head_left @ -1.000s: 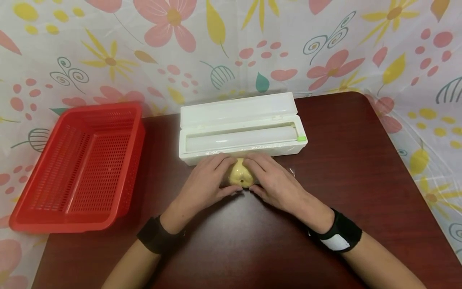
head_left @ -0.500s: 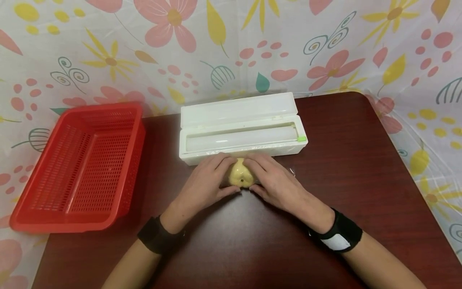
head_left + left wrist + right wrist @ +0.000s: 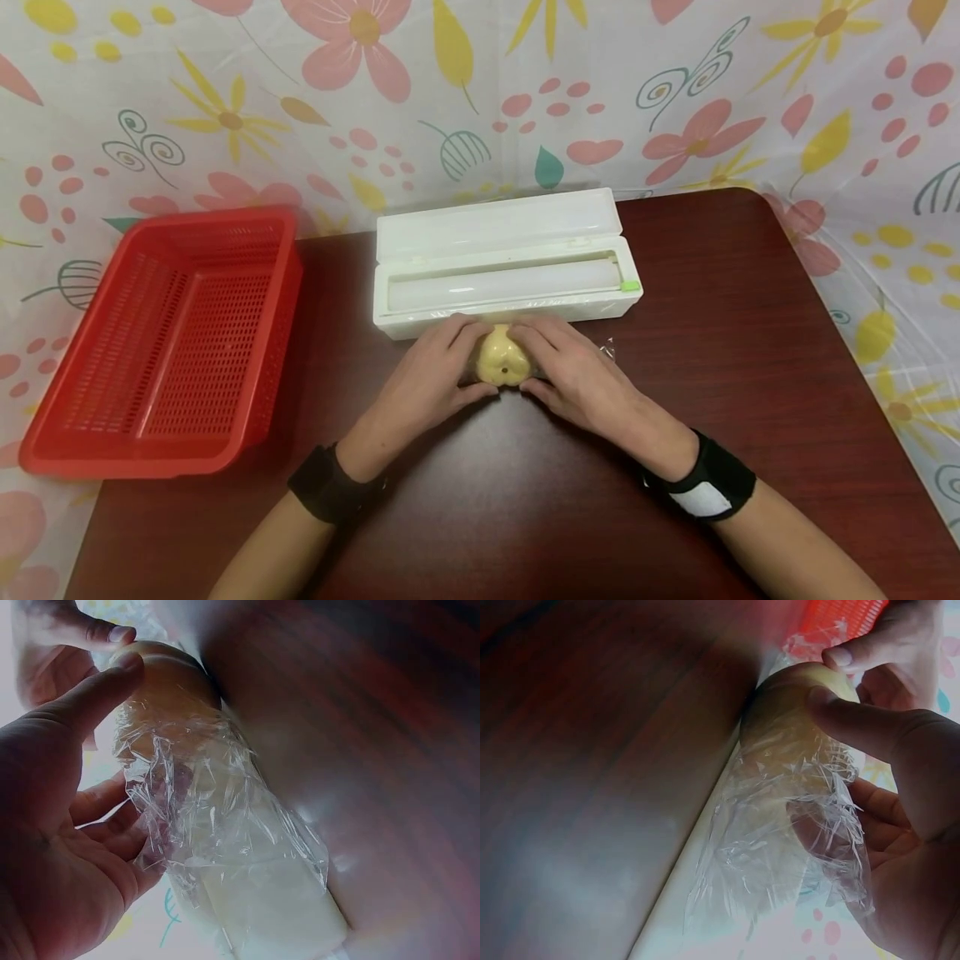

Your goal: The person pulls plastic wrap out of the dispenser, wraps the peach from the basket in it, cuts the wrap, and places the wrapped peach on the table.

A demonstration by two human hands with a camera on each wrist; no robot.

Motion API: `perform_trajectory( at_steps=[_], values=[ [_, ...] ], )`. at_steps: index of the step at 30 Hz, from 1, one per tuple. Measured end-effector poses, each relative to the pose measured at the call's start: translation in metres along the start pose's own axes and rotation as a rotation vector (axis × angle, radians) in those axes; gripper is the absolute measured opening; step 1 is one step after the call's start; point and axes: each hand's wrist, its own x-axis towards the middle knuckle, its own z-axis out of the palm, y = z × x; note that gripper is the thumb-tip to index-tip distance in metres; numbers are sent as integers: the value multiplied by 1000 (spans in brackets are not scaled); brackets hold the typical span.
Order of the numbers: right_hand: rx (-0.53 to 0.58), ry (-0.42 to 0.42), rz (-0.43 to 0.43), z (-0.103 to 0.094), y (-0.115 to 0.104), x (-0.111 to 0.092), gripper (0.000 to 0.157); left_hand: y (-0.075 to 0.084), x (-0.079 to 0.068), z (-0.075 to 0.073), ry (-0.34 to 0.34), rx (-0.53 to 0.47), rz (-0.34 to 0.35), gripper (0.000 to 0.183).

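Between both hands lies a yellow pear point(image 3: 502, 358), its brown-dotted end towards me. Clear cling film point(image 3: 202, 795) covers it and trails out crumpled at both sides, as the wrist views show. My left hand point(image 3: 431, 367) grips the pear from the left, thumb on the near side and fingers over the far side. From the right, my right hand point(image 3: 588, 375) holds it the same way. Some loose film point(image 3: 772, 832) hangs by the right palm. Just behind the hands stands a white cling film box point(image 3: 495, 227), lid up, with the roll point(image 3: 502, 282) inside.
At the left stands a red plastic basket point(image 3: 191, 462) with holes in its walls and base. A green slider point(image 3: 629, 286) sits on the box's right end. The dark red-brown table point(image 3: 750, 333) meets a flower-printed cloth point(image 3: 480, 108) behind and at the right.
Both hands stay on the pear with nearly the same grip. The head view has shifted slightly, and the film edge beside my right hand has changed shape a little.
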Motion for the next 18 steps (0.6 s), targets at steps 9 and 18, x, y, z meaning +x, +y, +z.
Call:
perform_trajectory(
  at_steps=[9, 18],
  values=[
    [35, -4, 23, 0, 1, 0, 71, -3, 2, -1, -4, -55, -14, 79],
    [56, -11, 36, -1, 2, 1, 68, -5, 2, -2, -13, -97, -40, 78]
  ],
)
